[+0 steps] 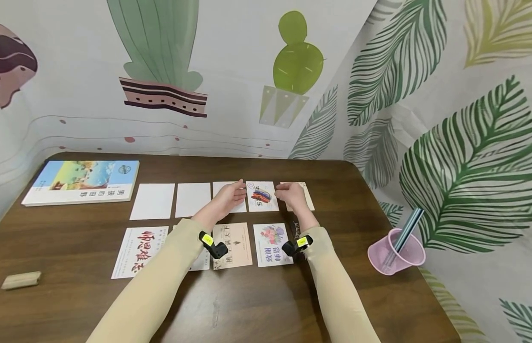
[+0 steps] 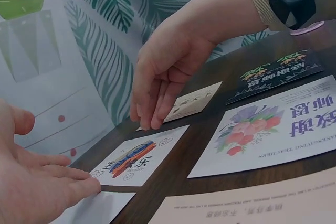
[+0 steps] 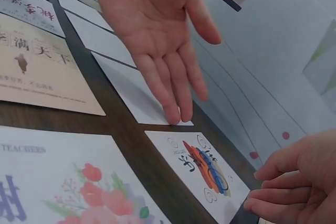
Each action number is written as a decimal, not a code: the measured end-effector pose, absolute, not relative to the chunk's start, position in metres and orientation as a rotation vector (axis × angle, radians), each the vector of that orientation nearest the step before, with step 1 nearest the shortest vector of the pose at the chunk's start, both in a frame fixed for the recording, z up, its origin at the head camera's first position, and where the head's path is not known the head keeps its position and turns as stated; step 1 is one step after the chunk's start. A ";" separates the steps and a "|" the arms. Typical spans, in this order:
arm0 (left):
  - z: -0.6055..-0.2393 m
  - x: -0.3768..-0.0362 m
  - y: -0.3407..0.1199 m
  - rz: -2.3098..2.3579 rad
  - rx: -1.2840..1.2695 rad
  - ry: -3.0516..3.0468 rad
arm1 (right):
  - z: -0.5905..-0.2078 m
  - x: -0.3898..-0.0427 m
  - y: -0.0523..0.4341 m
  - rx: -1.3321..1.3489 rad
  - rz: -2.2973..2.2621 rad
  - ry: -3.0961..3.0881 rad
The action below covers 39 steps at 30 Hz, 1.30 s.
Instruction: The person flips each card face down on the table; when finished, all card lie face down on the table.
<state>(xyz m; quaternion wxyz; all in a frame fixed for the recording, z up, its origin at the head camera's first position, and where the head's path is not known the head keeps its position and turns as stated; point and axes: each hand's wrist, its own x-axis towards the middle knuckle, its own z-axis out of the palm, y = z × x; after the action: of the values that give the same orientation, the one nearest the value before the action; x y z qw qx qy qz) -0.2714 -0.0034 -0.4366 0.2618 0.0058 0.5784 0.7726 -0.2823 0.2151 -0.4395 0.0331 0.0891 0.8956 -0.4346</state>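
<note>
The small white card printed with a red, orange and blue figure [image 1: 262, 196] is lying face up in the far row on the dark wooden desk [image 1: 266, 305], and both hands are flanking it. The left hand [image 1: 231, 194] is resting with straight, relaxed fingers, its fingertips [image 3: 173, 113] touching the plain white card [image 1: 228, 196] just left of the printed one; the right hand [image 1: 290, 193] is reaching down with loosely bent fingers [image 2: 149, 111] onto the near edge of the cream card [image 1: 301, 195] on the other side. Neither grip is closing on anything, as far as the wrist views show. Judging by the layout, the work is looking partly done: in the far row two more blank white cards [image 1: 171, 200] are lying with plain faces up beside the one under the left hand, while the near row is showing printed faces, namely a white card with red script [image 1: 139, 251], a beige card with black characters [image 1: 232, 245], a white flower-print card [image 1: 272, 244] and a black card with coloured lettering [image 2: 273, 74], the last mostly hidden by the right forearm in the head view. Farther out, a paperback book with a blue landscape cover [image 1: 83, 182] is sitting at the far left corner, a small tan wooden block [image 1: 21, 280] near the left edge, and a pink mesh cup holding a striped stick [image 1: 396, 251] at the right edge. Nothing is standing between the hands and the cards.
</note>
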 end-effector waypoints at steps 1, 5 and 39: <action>-0.436 -0.271 -0.002 2.086 0.012 1.571 | -0.440 -0.282 0.215 0.274 -1.333 2.760; -0.435 -0.272 0.001 2.087 -0.013 1.575 | -0.443 -0.282 0.215 0.279 -1.278 2.772; -0.445 -0.283 -0.004 2.194 -0.105 1.354 | -0.451 -0.280 0.217 0.226 -1.226 2.860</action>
<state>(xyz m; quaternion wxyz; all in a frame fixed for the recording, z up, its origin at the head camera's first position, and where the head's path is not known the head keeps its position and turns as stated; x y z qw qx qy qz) -0.2835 -0.0036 -0.4453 0.2768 -0.0391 0.5042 0.8171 -0.2800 0.2170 -0.4509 0.0110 0.0725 0.9166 -0.3929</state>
